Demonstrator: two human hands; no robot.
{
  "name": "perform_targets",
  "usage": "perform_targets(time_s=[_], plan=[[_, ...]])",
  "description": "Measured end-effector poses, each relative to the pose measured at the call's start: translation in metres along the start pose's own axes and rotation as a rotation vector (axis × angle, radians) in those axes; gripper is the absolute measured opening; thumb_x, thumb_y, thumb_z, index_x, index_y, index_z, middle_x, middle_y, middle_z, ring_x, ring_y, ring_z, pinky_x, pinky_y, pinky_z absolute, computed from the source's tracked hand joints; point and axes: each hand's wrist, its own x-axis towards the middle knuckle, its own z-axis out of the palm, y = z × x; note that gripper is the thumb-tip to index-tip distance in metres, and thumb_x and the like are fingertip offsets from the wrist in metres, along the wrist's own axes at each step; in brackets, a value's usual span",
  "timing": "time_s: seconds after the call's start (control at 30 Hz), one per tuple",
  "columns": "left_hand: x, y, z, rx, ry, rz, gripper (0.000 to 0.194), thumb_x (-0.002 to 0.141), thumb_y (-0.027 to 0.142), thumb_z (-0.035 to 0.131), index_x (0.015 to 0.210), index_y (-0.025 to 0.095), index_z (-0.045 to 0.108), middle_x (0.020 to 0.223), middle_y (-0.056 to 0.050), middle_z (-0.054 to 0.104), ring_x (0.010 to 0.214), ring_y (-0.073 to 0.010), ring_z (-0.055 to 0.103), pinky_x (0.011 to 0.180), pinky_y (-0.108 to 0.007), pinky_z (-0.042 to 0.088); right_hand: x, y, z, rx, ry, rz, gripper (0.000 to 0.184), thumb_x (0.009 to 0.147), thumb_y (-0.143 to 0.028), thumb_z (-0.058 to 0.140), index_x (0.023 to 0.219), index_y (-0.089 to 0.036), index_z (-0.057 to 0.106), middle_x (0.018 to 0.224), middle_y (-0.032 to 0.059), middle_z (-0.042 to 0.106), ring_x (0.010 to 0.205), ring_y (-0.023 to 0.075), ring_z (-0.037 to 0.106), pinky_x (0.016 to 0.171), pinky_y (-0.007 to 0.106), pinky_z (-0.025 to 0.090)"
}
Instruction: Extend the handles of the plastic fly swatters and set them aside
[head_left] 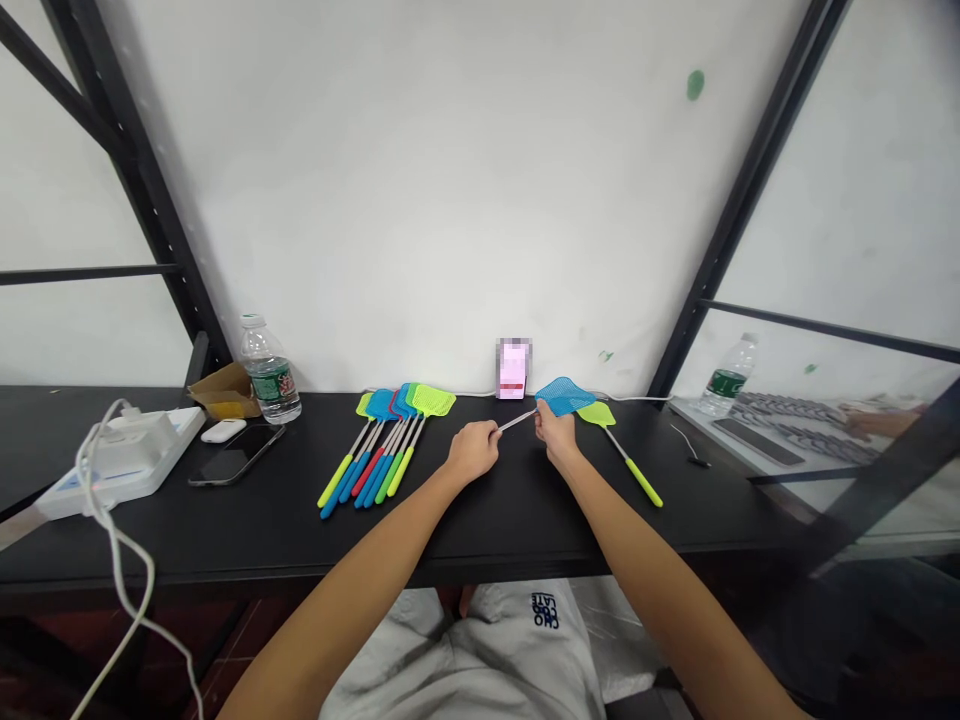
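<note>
Between my two hands, over the black table, is a fly swatter (566, 396) with a blue mesh head and a thin metal rod. My left hand (474, 450) is closed around its handle end, hiding the grip. Where the rod meets the blue head, my right hand (555, 432) pinches it. To the left lies a row of several fly swatters (390, 450) with green, blue and red handles, their heads overlapping toward the wall. A single lime-green fly swatter (641, 480) lies just right of my right hand, its head partly behind the blue one.
A phone (514, 370) stands upright against the wall. At left are a water bottle (274, 375), a cardboard box (225, 392), a white earbud case (223, 430), a dark phone (236, 457) and a power strip (131, 460) with cables. A short cable (697, 460) lies at right.
</note>
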Motion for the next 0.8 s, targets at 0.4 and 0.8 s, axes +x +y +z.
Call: perform_targets(time_s=[0.4,0.8], plan=[[0.000,0.001,-0.003,-0.103,0.014,0.076,0.028,0.095,0.035,0.040,0.095,0.022,0.065,0.089,-0.006,0.070,0.082,-0.0192,0.063,0.072,-0.026,0.042,-0.002,-0.003,-0.001,0.016,-0.193,0.031,0.042,0.072,-0.045,0.076,0.060,-0.017,0.048,0.050,-0.0022,0.050,0.035,0.0039,0.035,0.031,0.018,0.022],[0.008,-0.002,-0.001,-0.417,-0.055,0.157,0.033,0.091,0.041,0.043,0.073,0.018,0.058,0.065,0.001,0.059,0.062,-0.0123,0.053,0.061,-0.023,0.039,-0.001,-0.012,-0.003,0.101,-0.292,0.001,0.044,0.066,-0.049,0.080,0.065,-0.016,0.051,0.052,-0.0022,0.050,0.038,0.0036,0.036,0.035,0.019,0.024]])
